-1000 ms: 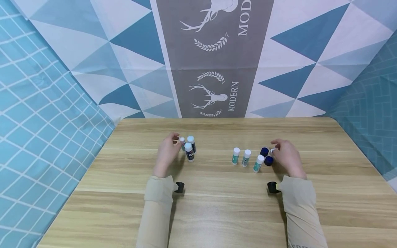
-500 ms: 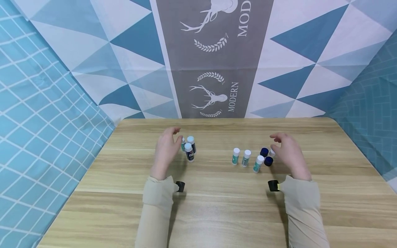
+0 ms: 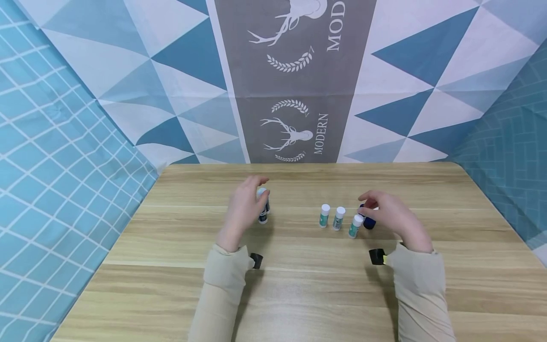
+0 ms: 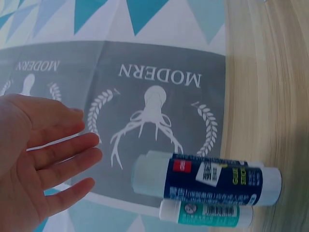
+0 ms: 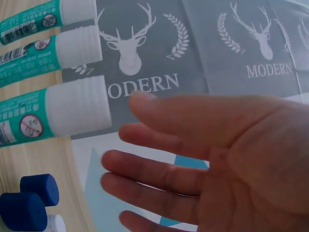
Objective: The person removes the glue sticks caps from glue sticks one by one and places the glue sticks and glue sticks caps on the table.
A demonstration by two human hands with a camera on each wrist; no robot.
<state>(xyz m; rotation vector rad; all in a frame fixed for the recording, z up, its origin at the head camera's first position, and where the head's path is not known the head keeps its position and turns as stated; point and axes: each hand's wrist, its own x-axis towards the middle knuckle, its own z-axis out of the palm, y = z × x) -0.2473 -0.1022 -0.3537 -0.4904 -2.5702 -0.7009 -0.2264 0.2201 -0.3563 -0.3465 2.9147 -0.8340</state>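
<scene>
My left hand (image 3: 244,205) is held over the left group of glue sticks, its fingers relaxed and holding nothing. That group has navy glue sticks (image 4: 217,183) with pale caps and a thinner green glue stick (image 4: 212,215), standing upright beside each other; in the head view the hand hides most of them. On the right, my right hand (image 3: 395,216) hovers with loosely bent fingers and nothing between them. Beneath and beside it are blue-capped sticks (image 5: 21,212) and a small white cap (image 5: 56,223), partly hidden in the head view. Three green glue sticks (image 3: 353,227) with white caps stand just left of them.
The wooden table (image 3: 299,289) carries both groups, with bare wood between them. A patterned cloth (image 3: 295,71) hangs behind its back edge, and blue cloth (image 3: 55,190) lines the left side. Black wrist cameras (image 3: 377,256) jut inward from the sleeves.
My left hand has moved right, from beside the navy glue sticks to over them. My right hand has shifted left over the blue caps. The sticks in view stand in the same places.
</scene>
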